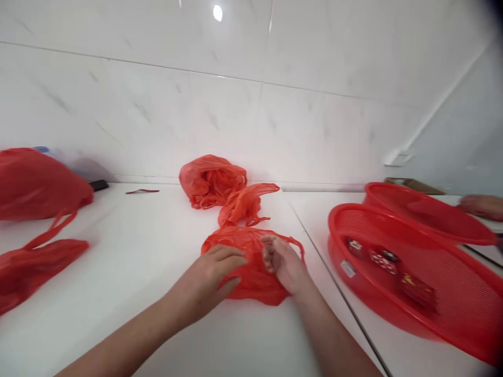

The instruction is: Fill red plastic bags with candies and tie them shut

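Observation:
A thin red plastic bag [251, 290] lies crumpled on the white table, with a loop handle at its right. My left hand [214, 275] is over the bag's left part, fingers stretched and thumb apart, holding nothing. Over the bag's right part, my right hand [283, 262] has its fingers curled in; whether anything small is inside them is hidden. Just behind lies a smaller crumpled red bag [239, 204]. Against the wall sits a bunched, rounded red bag [210, 178].
To the right stands a red mesh basket [346, 220] holding several small packets [418, 293]. Another red basket [408, 201] is behind it, near another person's hand [481, 206]. At left are a full red bag [39, 183], a flatter red bag [43, 262] and a red strip [142, 191].

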`<state>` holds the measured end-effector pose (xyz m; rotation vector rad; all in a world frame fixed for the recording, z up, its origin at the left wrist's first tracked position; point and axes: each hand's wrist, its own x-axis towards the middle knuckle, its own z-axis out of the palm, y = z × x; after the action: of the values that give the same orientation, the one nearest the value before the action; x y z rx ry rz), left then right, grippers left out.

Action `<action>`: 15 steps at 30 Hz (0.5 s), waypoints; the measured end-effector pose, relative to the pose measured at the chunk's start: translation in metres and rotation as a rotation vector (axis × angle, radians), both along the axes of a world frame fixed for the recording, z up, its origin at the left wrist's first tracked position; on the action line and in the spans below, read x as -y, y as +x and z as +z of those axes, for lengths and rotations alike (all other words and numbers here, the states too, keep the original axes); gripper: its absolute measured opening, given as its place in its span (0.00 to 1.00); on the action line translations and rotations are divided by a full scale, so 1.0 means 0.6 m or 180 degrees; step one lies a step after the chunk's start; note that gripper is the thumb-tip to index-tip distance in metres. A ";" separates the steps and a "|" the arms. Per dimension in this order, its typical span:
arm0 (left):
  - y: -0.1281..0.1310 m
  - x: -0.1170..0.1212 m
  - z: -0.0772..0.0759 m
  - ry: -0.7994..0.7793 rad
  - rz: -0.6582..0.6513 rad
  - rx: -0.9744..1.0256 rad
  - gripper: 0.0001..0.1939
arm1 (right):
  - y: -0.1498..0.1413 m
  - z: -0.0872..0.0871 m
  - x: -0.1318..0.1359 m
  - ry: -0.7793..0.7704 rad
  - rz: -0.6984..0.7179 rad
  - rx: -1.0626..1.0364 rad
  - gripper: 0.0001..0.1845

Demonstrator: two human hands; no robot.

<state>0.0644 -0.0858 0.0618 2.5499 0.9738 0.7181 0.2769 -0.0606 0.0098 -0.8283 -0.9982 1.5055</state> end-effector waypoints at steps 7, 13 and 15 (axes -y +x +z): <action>-0.043 -0.018 -0.119 0.0486 0.0897 0.0003 0.25 | 0.005 0.065 0.071 0.0718 -0.0848 0.1410 0.09; -0.056 -0.031 -0.113 -0.0501 0.1922 0.0794 0.30 | 0.085 0.084 0.174 0.1530 -0.2530 0.3800 0.11; -0.061 -0.039 -0.109 -0.0843 0.1985 0.0782 0.35 | 0.138 0.072 0.196 0.1330 -0.2810 0.4510 0.16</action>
<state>0.0281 -0.0626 -0.0034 1.8719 1.6641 0.9542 0.3597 -0.1780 0.0528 -1.7352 -1.5050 -0.2365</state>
